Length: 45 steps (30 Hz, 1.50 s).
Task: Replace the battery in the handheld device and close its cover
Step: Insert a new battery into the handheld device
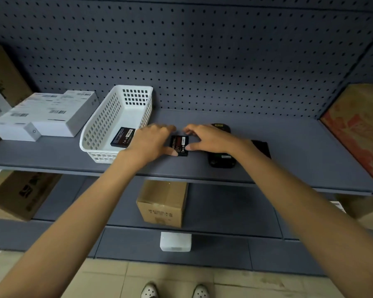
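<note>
A black battery point(179, 145) was pinched between both hands at frame centre, just above or on the grey shelf point(289, 147); contact w/ the shelf could not be told. The left hand point(153, 140) was closed on its left edge, thumb at the lower corner; the right hand point(209, 139) was closed on its right edge w/ thumb and fingertips. The handheld device point(221, 159) lay just right of centre, partly hidden under the right wrist, back up. A flat dark piece point(262, 147), prob. the cover, lay beside it to the right. A second battery point(123, 137) sat in the white basket point(99, 125), left of centre.

Risks, as judged: the two batteries looked alike, so old and new could be mixed up. The battery could be seated the wrong way round, contacts mismatched, since the bay was hidden. A slip was possible from a light edge-only pinch.

Materials: battery flat, rectangular, glossy label w/ a red band and fine print. Device was rounded, matte black plastic. Basket was rigid white plastic w/ a square-hole lattice. Shelf was smooth painted metal, w/ a perforated back panel point(202, 61).
</note>
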Each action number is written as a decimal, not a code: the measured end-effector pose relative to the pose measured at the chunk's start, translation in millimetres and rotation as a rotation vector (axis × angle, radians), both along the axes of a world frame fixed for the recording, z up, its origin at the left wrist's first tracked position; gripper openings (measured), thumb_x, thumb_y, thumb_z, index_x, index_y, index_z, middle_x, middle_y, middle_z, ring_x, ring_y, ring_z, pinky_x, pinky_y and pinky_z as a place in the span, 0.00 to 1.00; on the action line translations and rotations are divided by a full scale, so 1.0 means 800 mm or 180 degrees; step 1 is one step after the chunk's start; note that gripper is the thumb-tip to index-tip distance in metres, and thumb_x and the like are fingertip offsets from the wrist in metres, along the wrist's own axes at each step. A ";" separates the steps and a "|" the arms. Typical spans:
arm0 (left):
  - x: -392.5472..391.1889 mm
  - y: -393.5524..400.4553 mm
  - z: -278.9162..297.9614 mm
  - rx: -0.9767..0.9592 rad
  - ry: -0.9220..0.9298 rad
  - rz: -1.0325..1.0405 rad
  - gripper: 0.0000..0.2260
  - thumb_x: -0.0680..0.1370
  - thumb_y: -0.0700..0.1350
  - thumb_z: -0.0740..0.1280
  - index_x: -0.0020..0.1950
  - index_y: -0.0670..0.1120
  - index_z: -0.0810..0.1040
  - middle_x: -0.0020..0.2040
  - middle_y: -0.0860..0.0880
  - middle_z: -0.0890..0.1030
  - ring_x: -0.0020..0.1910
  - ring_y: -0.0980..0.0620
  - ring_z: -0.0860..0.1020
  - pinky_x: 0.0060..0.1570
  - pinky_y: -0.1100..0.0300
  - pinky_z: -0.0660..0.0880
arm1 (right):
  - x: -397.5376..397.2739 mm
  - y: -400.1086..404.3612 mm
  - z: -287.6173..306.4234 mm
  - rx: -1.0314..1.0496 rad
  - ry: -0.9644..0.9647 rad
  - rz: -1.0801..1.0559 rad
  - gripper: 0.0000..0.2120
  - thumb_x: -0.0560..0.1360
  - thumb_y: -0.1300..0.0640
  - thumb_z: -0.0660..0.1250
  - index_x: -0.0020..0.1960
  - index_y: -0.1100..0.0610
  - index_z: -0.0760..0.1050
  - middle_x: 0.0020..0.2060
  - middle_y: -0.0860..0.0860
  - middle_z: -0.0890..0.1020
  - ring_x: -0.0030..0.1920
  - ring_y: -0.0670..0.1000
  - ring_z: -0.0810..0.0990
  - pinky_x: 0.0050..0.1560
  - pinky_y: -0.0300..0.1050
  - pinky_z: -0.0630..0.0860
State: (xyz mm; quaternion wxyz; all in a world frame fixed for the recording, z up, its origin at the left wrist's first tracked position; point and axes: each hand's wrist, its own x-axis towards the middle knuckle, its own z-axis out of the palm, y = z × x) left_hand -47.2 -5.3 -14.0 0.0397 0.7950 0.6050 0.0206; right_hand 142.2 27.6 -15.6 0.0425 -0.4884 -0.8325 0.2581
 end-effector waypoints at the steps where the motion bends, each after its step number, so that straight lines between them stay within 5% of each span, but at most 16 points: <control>1: 0.001 -0.001 -0.003 -0.0021 -0.0021 0.0009 0.36 0.70 0.61 0.73 0.73 0.51 0.66 0.68 0.46 0.75 0.66 0.42 0.74 0.59 0.47 0.72 | -0.001 -0.002 -0.005 0.0025 -0.0048 0.0036 0.29 0.76 0.50 0.71 0.73 0.55 0.65 0.71 0.52 0.73 0.70 0.53 0.71 0.69 0.51 0.69; 13: 0.000 0.005 -0.025 -0.0660 -0.0802 0.0057 0.38 0.70 0.54 0.75 0.75 0.51 0.61 0.70 0.46 0.73 0.68 0.43 0.72 0.64 0.45 0.71 | -0.006 -0.012 -0.029 0.0574 -0.0170 0.0201 0.37 0.74 0.43 0.70 0.76 0.55 0.59 0.72 0.53 0.71 0.70 0.56 0.70 0.70 0.56 0.64; 22: -0.002 0.010 -0.032 -0.0760 -0.1157 0.0009 0.36 0.74 0.45 0.73 0.77 0.50 0.60 0.72 0.45 0.72 0.71 0.44 0.70 0.68 0.52 0.66 | -0.005 -0.017 -0.027 0.0728 -0.0011 0.0244 0.36 0.75 0.46 0.70 0.77 0.55 0.59 0.72 0.53 0.71 0.71 0.56 0.71 0.71 0.57 0.65; 33: 0.005 0.022 -0.011 -0.0606 -0.1143 -0.0017 0.39 0.74 0.50 0.73 0.79 0.52 0.55 0.77 0.46 0.66 0.75 0.43 0.63 0.73 0.45 0.62 | 0.014 -0.016 0.002 0.0727 0.0146 0.0189 0.37 0.77 0.47 0.69 0.78 0.53 0.55 0.75 0.53 0.68 0.73 0.55 0.68 0.70 0.51 0.62; 45: 0.074 0.033 0.034 -0.0569 -0.1560 -0.0626 0.35 0.74 0.44 0.73 0.78 0.47 0.60 0.71 0.48 0.73 0.70 0.51 0.70 0.66 0.64 0.64 | 0.086 -0.017 0.033 0.0623 0.0307 -0.0136 0.37 0.77 0.48 0.68 0.79 0.53 0.53 0.75 0.53 0.67 0.73 0.54 0.68 0.69 0.50 0.66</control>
